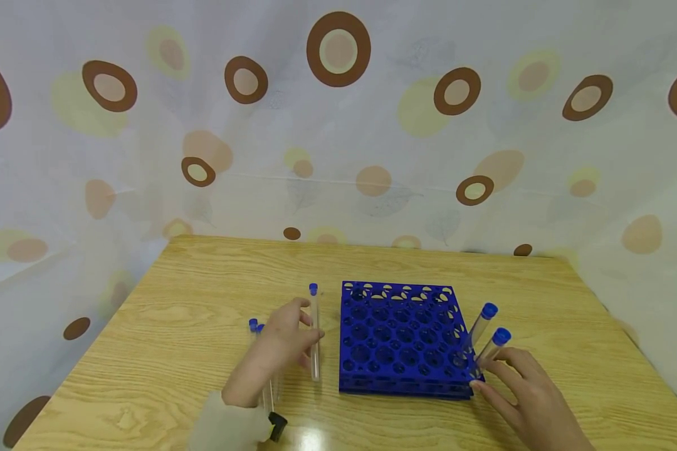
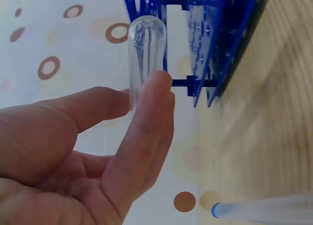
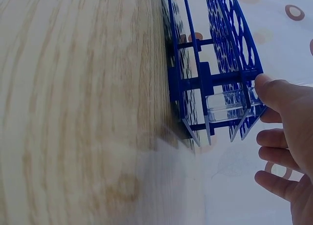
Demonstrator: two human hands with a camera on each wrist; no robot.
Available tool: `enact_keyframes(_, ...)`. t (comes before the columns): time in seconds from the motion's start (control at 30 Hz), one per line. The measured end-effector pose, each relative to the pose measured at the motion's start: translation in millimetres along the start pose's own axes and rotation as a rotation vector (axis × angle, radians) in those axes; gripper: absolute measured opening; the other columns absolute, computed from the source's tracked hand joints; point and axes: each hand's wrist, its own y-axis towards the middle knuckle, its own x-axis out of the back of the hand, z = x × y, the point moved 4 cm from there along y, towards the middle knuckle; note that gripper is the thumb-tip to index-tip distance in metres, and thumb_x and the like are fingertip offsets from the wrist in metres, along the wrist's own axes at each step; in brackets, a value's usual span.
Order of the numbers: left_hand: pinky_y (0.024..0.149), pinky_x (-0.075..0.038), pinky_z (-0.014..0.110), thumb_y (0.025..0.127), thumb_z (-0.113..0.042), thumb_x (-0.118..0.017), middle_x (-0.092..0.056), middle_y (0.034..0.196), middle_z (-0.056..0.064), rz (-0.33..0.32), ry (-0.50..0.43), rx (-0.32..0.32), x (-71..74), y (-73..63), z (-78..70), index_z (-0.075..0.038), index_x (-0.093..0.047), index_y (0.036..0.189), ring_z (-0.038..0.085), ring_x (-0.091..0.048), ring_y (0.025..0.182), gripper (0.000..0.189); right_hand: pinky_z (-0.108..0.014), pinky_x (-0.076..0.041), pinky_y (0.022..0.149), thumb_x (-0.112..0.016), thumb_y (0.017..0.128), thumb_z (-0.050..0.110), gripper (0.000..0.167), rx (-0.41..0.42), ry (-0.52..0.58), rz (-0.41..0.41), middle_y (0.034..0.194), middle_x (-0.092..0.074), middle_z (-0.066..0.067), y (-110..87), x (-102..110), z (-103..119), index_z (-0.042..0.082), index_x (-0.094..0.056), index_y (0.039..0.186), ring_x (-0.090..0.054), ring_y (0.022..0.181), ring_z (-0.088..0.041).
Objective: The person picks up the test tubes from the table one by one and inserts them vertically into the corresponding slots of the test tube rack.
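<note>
A clear test tube [image 1: 314,341] with a blue cap stands nearly upright between the thumb and fingers of my left hand [image 1: 284,335], left of the rack. Its rounded bottom shows above the fingertips in the left wrist view. The blue test tube rack [image 1: 395,338] has rows of round holes. Two capped tubes, one at the back [image 1: 479,326] and one nearer [image 1: 493,347], lean out of its right side. My right hand [image 1: 527,391] grips the rack's front right corner, thumb on the edge and index finger alongside the nearer tube. The other right fingers curl loosely below.
More blue-capped test tubes [image 1: 267,394] lie on the wooden table [image 1: 146,351], partly hidden under my left forearm. A patterned white sheet [image 1: 338,150] hangs behind the table and along its sides.
</note>
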Motion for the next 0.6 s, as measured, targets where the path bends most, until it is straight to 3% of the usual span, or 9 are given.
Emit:
enact_keyframes(0.23,0.056,-0.060,0.038,0.092,-0.005,-0.067,-0.055,0.127,0.018,-0.011,-0.075,-0.060,5.6,0.3,-13.4,-0.008,-0.038,0.149,0.018,-0.067,0.064,0.064,-0.015,-0.040,0.081,-0.051,0.098,0.054,0.046,0.014,-0.005,-0.032,0.099,-0.060,0.002,-0.6,-1.1,0.3,0.013,-0.072,0.096,-0.050,0.092,-0.009)
enact_keyframes(0.47,0.054,-0.060,0.040,0.089,-0.003,-0.069,-0.054,0.125,0.015,-0.025,-0.132,-0.110,0.6,-0.6,-28.8,-0.013,-0.043,0.146,0.019,-0.066,0.088,0.064,-0.013,-0.040,0.081,-0.055,0.097,0.052,0.044,0.003,-0.003,-0.023,0.099,-0.060,0.002,-0.9,-1.0,0.7,0.012,-0.072,0.097,-0.051,0.093,-0.010)
enact_keyframes(0.6,0.055,-0.060,0.042,0.088,0.000,-0.070,-0.054,0.124,0.014,0.010,-0.182,-0.135,-6.3,-1.3,-39.1,-0.017,-0.044,0.144,0.020,-0.065,0.092,0.064,-0.013,-0.041,0.080,-0.055,0.098,0.051,0.044,-0.002,-0.005,-0.015,0.099,-0.060,0.001,-0.5,-0.5,1.7,0.010,-0.072,0.096,-0.051,0.093,-0.010)
